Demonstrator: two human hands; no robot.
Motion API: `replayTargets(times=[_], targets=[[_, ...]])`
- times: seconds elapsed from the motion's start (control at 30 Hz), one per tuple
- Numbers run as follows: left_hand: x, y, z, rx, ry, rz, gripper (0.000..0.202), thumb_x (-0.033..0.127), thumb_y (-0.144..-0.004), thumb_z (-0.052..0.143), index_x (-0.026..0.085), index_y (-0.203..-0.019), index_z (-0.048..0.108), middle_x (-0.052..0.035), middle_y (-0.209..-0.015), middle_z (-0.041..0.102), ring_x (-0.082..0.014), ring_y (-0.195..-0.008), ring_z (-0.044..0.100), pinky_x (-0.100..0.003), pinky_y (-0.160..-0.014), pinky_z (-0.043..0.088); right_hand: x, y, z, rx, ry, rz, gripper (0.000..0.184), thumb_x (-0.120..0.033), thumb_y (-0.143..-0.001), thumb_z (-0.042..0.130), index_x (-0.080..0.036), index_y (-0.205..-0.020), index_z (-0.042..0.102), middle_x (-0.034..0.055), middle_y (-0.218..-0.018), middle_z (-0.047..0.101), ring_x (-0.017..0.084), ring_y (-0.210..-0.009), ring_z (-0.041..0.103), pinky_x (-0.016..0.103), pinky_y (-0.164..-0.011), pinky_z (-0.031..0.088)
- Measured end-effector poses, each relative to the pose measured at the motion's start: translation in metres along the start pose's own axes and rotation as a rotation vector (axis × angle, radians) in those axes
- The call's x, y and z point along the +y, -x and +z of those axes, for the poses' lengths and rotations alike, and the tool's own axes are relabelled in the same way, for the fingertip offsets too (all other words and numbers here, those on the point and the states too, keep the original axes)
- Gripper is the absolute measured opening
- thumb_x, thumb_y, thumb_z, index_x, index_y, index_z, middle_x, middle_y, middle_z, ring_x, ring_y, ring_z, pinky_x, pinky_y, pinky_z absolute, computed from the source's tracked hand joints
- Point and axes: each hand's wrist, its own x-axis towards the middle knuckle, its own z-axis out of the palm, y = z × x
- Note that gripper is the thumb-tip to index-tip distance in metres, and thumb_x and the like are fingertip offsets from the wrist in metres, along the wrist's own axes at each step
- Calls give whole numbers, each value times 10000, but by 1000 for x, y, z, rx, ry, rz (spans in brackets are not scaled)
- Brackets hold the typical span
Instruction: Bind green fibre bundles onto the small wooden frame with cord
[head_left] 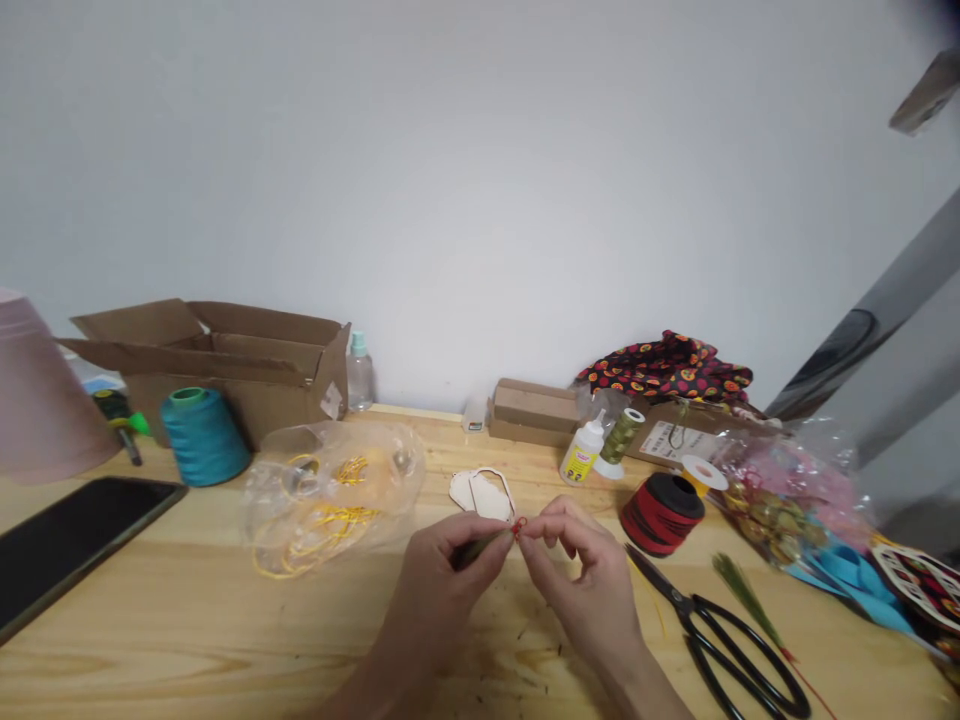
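Note:
My left hand (pixel 457 570) pinches a dark green bundle, perhaps a tassel, that lies mostly hidden inside its fingers. A small red cord loop (pixel 519 525) sticks out at the fingertips. My right hand (pixel 581 575) meets the left there, with thumb and forefinger closed on the red cord. Just behind the hands lie pale flat cut-out pieces (pixel 484 495) with a brown edge. To the right of my right hand are black-handled scissors (pixel 694 610) and a green thread tassel (pixel 742 590) with a red cord.
A spool of red cord (pixel 664 515), a glue bottle (pixel 583 452) and a green thread spool (pixel 621 440) stand at right. Left are a plastic bag with yellow cords (pixel 337 500), a teal thread cone (pixel 202 440), an open cardboard box (pixel 225 375) and a phone (pixel 75 540).

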Motion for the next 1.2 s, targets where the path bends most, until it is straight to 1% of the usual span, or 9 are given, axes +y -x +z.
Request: replayTargets(times=[0.17, 0.33, 0.43, 0.5, 0.57, 0.7, 0.87, 1.03, 1.2], targets=[[0, 2, 0, 8, -96, 51, 142, 230, -681, 591, 205, -760, 706, -13, -646, 652, -145, -615, 546, -206, -562, 401, 2, 0, -1, -41, -36, 44, 108, -187, -723, 537, -174, -637, 600, -14, -577, 446, 120, -548, 431, 233, -485, 340], [2, 2, 0, 24, -171, 123, 128, 208, -682, 583, 205, -723, 704, 5, -584, 620, -120, -549, 516, -192, -512, 381, 2, 0, -1, -29, -17, 32, 102, -182, -707, 543, -172, -626, 604, -20, -559, 440, 112, -528, 418, 226, -480, 337], [1, 2, 0, 11, -175, 158, 127, 205, -695, 566, 202, -708, 692, 10, -613, 629, -114, -568, 524, -182, -520, 386, 2, -1, 0, -28, -12, 30, 86, -168, -692, 551, -174, -628, 608, -24, -555, 440, 108, -529, 416, 222, -486, 339], [1, 2, -1, 0, -173, 165, 123, 203, -696, 563, 198, -704, 687, 11, -636, 640, -112, -581, 532, -179, -534, 394, 3, -1, 1, -33, -28, 53, 86, -161, -689, 550, -173, -624, 605, -24, -562, 439, 109, -539, 422, 220, -492, 340], [2, 2, -1, -8, -162, 144, 118, 208, -692, 569, 193, -693, 685, 13, -639, 649, -111, -585, 540, -176, -539, 399, 4, -1, 2, -39, -74, 92, 95, -161, -692, 546, -170, -612, 597, -21, -569, 441, 111, -552, 429, 219, -496, 342], [3, 0, 0, -28, -92, 44, 124, 241, -690, 579, 186, -693, 690, 11, -650, 669, -122, -610, 563, -178, -553, 413, 7, -1, 3, -71, -196, 192, 115, -170, -703, 540, -162, -598, 587, -17, -579, 446, 105, -546, 415, 212, -476, 323], [0, -1, -1, -60, -22, -37, 182, 288, -698, 578, 187, -794, 696, -2, -702, 690, -144, -660, 578, -206, -603, 428, 8, -1, 2, -121, -245, 271, 141, -203, -712, 547, -152, -589, 594, -17, -587, 439, 93, -530, 388, 210, -462, 288], [-2, -2, -3, -94, 19, -61, 205, 302, -699, 579, 192, -829, 693, -6, -724, 697, -150, -681, 579, -216, -619, 428, 6, -3, 1, -125, -239, 288, 147, -216, -708, 552, -149, -585, 596, -17, -584, 442, 91, -522, 370, 211, -460, 275], [-5, -2, -3, -94, 26, -64, 189, 300, -689, 588, 177, -780, 699, -12, -701, 695, -149, -664, 578, -212, -604, 423, 8, -3, 0, -128, -244, 278, 141, -215, -710, 552, -148, -594, 598, -17, -585, 443, 91, -523, 374, 212, -461, 277]])
